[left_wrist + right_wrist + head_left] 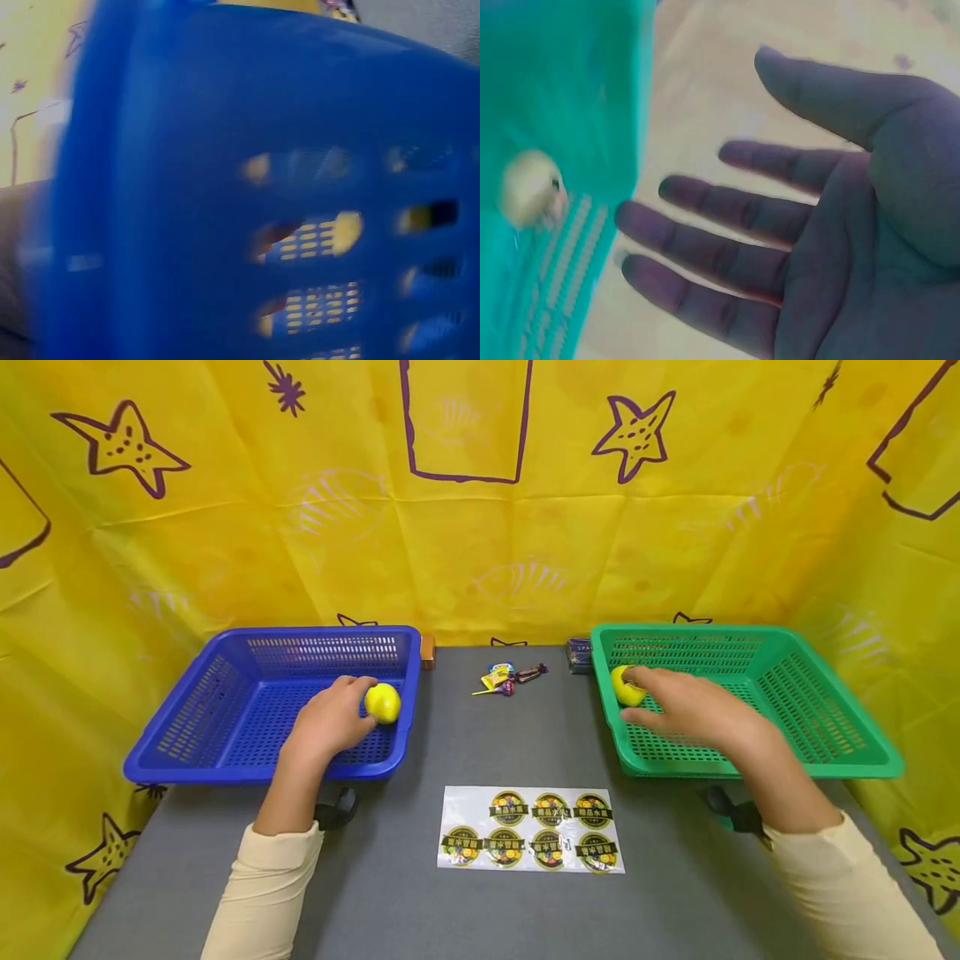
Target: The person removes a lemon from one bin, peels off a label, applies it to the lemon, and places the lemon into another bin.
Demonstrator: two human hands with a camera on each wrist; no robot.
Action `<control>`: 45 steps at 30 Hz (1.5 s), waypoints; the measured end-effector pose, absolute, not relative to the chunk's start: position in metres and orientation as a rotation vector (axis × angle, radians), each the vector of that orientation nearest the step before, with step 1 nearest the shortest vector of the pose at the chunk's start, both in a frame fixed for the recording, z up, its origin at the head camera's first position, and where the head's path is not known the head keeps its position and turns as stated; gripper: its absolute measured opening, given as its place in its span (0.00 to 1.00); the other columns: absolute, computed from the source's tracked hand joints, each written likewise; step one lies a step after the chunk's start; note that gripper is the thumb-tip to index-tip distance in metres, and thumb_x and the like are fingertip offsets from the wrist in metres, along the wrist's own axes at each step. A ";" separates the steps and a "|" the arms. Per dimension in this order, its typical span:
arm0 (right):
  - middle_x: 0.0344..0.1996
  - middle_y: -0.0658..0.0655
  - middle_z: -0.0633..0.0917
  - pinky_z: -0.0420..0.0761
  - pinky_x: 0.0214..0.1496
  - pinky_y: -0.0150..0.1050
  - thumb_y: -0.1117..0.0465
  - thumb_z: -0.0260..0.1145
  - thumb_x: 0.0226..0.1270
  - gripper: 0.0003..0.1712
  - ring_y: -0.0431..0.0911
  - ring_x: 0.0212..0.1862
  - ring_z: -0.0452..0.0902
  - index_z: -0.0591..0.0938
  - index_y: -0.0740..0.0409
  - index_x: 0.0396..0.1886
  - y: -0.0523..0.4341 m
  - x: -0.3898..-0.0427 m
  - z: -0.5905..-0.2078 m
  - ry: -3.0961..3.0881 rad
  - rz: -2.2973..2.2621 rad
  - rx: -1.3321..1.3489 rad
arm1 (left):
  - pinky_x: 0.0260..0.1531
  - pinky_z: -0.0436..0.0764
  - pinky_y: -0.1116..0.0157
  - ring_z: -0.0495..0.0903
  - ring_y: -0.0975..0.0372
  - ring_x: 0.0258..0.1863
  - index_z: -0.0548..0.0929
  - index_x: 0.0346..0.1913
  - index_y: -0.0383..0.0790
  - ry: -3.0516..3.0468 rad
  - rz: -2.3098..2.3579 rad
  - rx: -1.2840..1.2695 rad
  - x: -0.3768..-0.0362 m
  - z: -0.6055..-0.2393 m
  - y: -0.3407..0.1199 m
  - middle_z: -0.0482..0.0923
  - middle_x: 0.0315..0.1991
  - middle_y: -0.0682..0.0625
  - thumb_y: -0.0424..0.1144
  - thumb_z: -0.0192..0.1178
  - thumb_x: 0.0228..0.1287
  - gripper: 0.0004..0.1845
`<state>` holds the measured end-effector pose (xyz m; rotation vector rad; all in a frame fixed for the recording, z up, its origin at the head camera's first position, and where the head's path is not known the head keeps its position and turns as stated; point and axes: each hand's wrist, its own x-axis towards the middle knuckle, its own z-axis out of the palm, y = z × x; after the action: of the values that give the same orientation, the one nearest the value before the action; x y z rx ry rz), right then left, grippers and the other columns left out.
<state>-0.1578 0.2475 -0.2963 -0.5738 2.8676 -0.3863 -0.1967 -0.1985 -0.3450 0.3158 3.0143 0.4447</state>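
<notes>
1. A blue basket [225, 710] sits on the gray table [420, 893] at about 9 o'clock from the table's middle.
2. Inside it, near the right wall, is a yellow lemon [383, 702].
3. The left hand [330, 720] reaches into the blue basket and its fingertips pinch this lemon from the left side.
4. The left wrist view is filled with the blurry blue wall of the basket [225, 187], seen very close.
5. A green basket [825, 727] sits at about 3 o'clock from the table's middle.
6. Inside it, by the left wall, is a second yellow lemon [626, 687].
7. The right hand [693, 710] lies flat over the green basket with its fingertips right by that lemon, at the lemon's 4 o'clock side.
8. In the right wrist view the right hand [817, 225] is spread wide, fingers [705, 255] straight and apart, holding nothing. The second lemon [529, 187] shows blurry beside the green wall [570, 90].
9. Between the baskets, at 12 o'clock on the table, lies a small pile of wrapped candies [510, 677].
10. At 6 o'clock, close to the person, lies a sheet of round stickers [531, 839].
11. Yellow cloth with purple stars [480, 510] hangs all around.
</notes>
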 end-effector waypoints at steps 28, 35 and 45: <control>0.65 0.69 0.75 0.74 0.59 0.61 0.62 0.61 0.75 0.32 0.64 0.63 0.73 0.66 0.67 0.74 0.231 -0.099 -0.376 3.124 -0.683 -0.544 | 0.43 0.76 0.42 0.77 0.41 0.45 0.81 0.55 0.35 2.987 0.397 0.254 -0.219 -0.374 -0.181 0.77 0.47 0.33 0.34 0.70 0.52 0.24; 0.65 0.69 0.75 0.73 0.60 0.61 0.62 0.62 0.74 0.32 0.64 0.64 0.73 0.66 0.68 0.73 0.231 -0.098 -0.377 3.129 -0.700 -0.556 | 0.47 0.73 0.41 0.75 0.42 0.53 0.78 0.64 0.43 3.285 1.000 0.178 -0.197 -0.347 -0.164 0.74 0.59 0.36 0.48 0.68 0.62 0.29; 0.62 0.70 0.77 0.75 0.57 0.61 0.63 0.63 0.73 0.31 0.64 0.61 0.75 0.69 0.69 0.72 0.231 -0.099 -0.380 3.178 -0.686 -0.606 | 0.40 0.78 0.55 0.77 0.52 0.48 0.79 0.63 0.48 3.012 1.067 0.608 -0.165 -0.354 -0.087 0.76 0.59 0.44 0.50 0.72 0.59 0.29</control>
<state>-0.0987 0.2310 -0.3800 -0.6057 3.1777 -0.6863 -0.1649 -0.0871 -0.3539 0.6085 3.0124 1.0670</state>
